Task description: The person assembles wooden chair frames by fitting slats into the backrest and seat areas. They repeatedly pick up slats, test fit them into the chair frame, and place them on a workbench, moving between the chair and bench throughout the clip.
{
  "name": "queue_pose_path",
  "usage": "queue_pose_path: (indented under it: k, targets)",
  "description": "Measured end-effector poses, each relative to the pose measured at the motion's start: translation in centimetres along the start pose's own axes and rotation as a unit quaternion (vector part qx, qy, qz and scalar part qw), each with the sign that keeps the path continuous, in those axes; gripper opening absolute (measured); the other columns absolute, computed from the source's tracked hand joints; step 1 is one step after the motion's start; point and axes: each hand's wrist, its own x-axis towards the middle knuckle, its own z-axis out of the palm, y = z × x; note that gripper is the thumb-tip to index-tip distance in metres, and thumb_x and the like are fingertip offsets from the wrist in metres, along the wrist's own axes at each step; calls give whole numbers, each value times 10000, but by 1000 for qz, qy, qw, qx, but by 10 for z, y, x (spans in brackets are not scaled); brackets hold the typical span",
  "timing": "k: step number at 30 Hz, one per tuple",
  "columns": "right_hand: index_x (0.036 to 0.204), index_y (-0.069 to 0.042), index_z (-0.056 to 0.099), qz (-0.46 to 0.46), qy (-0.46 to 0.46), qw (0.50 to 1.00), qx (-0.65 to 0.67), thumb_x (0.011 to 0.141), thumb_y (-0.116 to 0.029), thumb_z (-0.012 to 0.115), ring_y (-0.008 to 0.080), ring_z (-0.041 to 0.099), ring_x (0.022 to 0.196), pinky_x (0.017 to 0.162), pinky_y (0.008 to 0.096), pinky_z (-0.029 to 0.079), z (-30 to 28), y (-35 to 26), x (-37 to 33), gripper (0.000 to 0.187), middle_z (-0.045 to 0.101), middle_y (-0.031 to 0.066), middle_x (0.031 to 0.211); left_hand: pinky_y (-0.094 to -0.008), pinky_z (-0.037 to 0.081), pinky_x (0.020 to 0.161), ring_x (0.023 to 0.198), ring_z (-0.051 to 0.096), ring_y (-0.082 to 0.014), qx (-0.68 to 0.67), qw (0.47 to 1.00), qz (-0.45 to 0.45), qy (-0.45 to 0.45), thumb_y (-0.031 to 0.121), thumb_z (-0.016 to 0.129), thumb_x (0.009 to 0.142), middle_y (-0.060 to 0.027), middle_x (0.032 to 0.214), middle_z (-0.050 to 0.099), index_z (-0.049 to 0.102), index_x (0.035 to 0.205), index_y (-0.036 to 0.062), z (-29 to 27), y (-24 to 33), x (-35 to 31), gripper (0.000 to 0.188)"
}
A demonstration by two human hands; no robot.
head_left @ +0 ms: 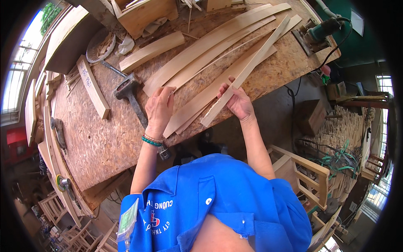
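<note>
Strip [252, 67] partly hides right grip [239, 103] clasping it; whether left grip [159, 106] holds anything, I cannot tell

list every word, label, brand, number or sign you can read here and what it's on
Blue shirt: white lettering around a red and white emblem, upside down in view; wording not copied here.
Badge on the shirt: too small and blurred to read.
Short board on the left: dark handwritten marks, not clear enough to read.
Strip in the right hand: no writing visible.
</note>
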Motion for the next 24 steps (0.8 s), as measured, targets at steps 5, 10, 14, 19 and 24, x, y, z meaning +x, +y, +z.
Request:
queue_pose_path:
  k: [5, 10, 14, 19, 24]
  targets:
    - [1243, -58, 428, -11, -18, 1000, -17, 908, -26, 490, 323, 543, 1142, 977, 466, 474, -2, -1, 0, 343, 553, 191, 1156, -372, 486, 659, 784, 633, -282, -53, 992, -87, -78, 169, 607, 838, -81, 826, 648, 626, 966, 122, -16, 1, -9, 138]
    - [1208, -50, 491, 9, 13, 996, -85, 926, -85, 519, 297, 589, 1093, 924, 420, 519, 1, 1, -4, 286, 581, 197, 1163, -322, 477, 595, 695, 646, -214, -128, 979, -134, -79, 239, 612, 869, -76, 777, 676, 648, 1015, 98, -23, -8, -30, 206]
    - [1162, -67, 542, 8, 52, 989, -139, 925, -158, 563, 263, 651, 979, 823, 370, 572, 7, 0, -6, 255, 649, 161, 1054, -216, 435, 558, 627, 545, -62, -338, 892, -258, -153, 214, 609, 895, -27, 799, 668, 618, 1095, 6, -27, -8, -45, 288]
    - [1059, -85, 587, -21, 86, 988, -125, 905, -189, 605, 239, 676, 872, 752, 334, 585, 3, 3, -6, 186, 675, 137, 949, -184, 447, 598, 691, 527, -36, -467, 821, -284, -164, 172, 605, 896, -30, 892, 663, 581, 1148, 1, -33, -9, -59, 305]
    - [1047, -90, 571, -23, 95, 987, -124, 904, -208, 611, 217, 669, 811, 747, 337, 575, 8, 5, -1, 190, 666, 110, 892, -263, 474, 728, 816, 601, -145, -252, 946, -182, -88, 172, 600, 891, -73, 990, 674, 628, 1096, 42, -24, -14, -66, 244]
